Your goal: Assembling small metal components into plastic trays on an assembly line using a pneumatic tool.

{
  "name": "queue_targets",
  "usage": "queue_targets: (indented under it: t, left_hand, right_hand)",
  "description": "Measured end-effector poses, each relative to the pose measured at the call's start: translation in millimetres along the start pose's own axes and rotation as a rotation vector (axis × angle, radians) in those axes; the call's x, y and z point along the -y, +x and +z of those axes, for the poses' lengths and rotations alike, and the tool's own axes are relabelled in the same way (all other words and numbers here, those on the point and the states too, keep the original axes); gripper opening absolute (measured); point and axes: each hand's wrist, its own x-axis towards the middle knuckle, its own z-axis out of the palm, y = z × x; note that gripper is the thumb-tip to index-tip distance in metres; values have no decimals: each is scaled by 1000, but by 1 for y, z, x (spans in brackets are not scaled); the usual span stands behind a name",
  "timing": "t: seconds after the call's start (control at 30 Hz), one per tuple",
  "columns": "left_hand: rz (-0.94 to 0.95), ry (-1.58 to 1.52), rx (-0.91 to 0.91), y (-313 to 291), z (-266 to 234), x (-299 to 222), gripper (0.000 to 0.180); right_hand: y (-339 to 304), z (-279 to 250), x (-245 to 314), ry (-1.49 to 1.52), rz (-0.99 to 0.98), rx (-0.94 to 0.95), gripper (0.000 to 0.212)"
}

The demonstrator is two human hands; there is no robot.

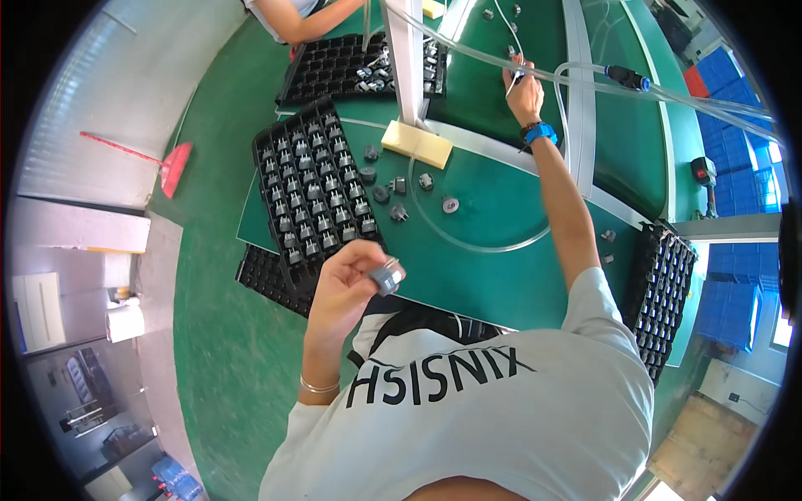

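Two hands: both busy, well apart from each other.
Left hand (347, 280): raised near the chest, fingers pinched shut around a small grey metal part (387, 275), held just above the near edge of the bench.
Right hand (524, 88): stretched far across the bench, fingers closed on a thin clear tube (535, 75); a blue wristband (539, 132) sits on the wrist.
Loose parts (393, 188): a handful of small grey pieces scattered on the mat, just beside the tray.
Black tray (313, 188): gridded, packed with grey parts, lying left of the loose ones; a second black tray (351, 67) lies farther off, and a third (664, 292) at the right edge.
Yellow sponge block (416, 144): resting against a white upright post (405, 58).
Surface: green bench mat (501, 250), a clear hose looping over it.
Room: green floor (217, 334), a red broom (159, 159) lying on it, blue crates (727, 92) stacked at right.
Another person's arm (313, 21): reaching in at the top.
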Motion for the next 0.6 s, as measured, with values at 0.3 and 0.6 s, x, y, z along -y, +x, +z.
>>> queue_targets:
  t: [0.3,0.6]
  left_hand:
    - [328,341,-148,29,17,8,26]
    - [411,528,-189,31,23,10,30]
  right_hand:
    - [-97,-100,136,1427,570,718,31]
    - [-154,-162,197,1526,693,1143,42]
